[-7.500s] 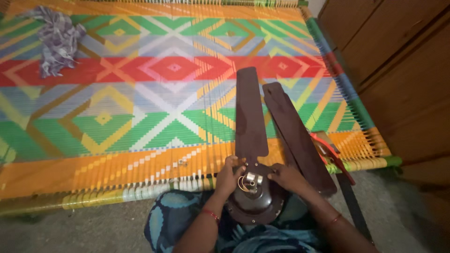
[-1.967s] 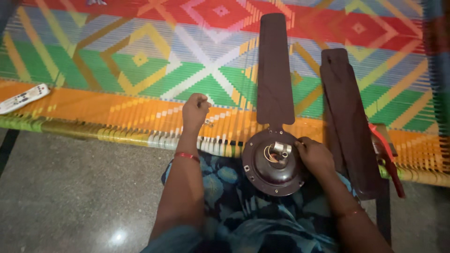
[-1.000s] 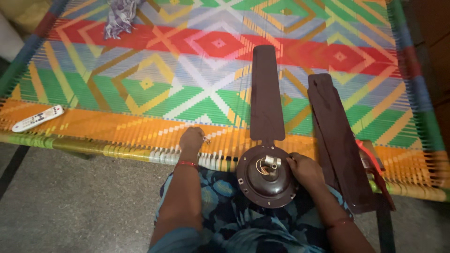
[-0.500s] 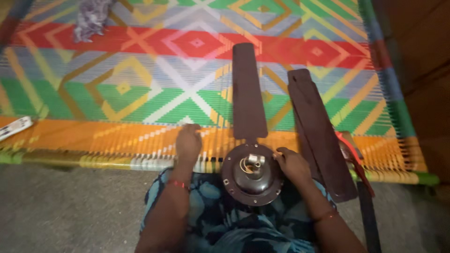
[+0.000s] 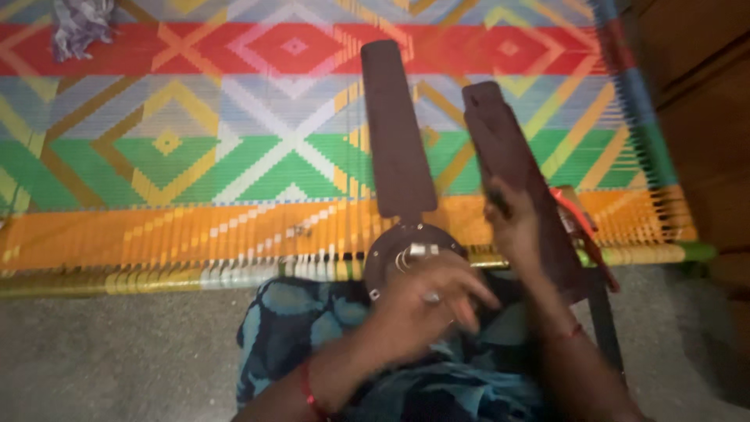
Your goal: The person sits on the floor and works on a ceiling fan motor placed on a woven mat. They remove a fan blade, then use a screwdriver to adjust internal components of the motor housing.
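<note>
My left hand (image 5: 426, 301) has come off the orange edge of the woven cot (image 5: 156, 234), where it rested half a second ago, and now lies spread over the dark fan motor housing (image 5: 391, 250) on my lap, fingers loosely open and gripping nothing that I can make out; my right hand (image 5: 512, 223) has lifted from the housing's rim to the loose fan blade (image 5: 508, 156) beside it, and the blur keeps me from telling whether that grip is closed on the blade or only pressed against it. The housing sits at the cot's near edge, partly on my blue patterned clothing (image 5: 312, 328), with the attached blade (image 5: 394, 129) running up across the green and red bands of the weave. The view has also swung, so the pale remote-like object seen at the left earlier is out of frame, while the grey cloth (image 5: 82, 27) stays in the far left corner. The risk, as I judge it, is balance: with only an open palm on the housing, the attached blade could lever it off my knees to the floor. The loose blade lies close to the red-handled tool (image 5: 574, 219) at the cot's edge, and a careless lift could knock that tool off
</note>
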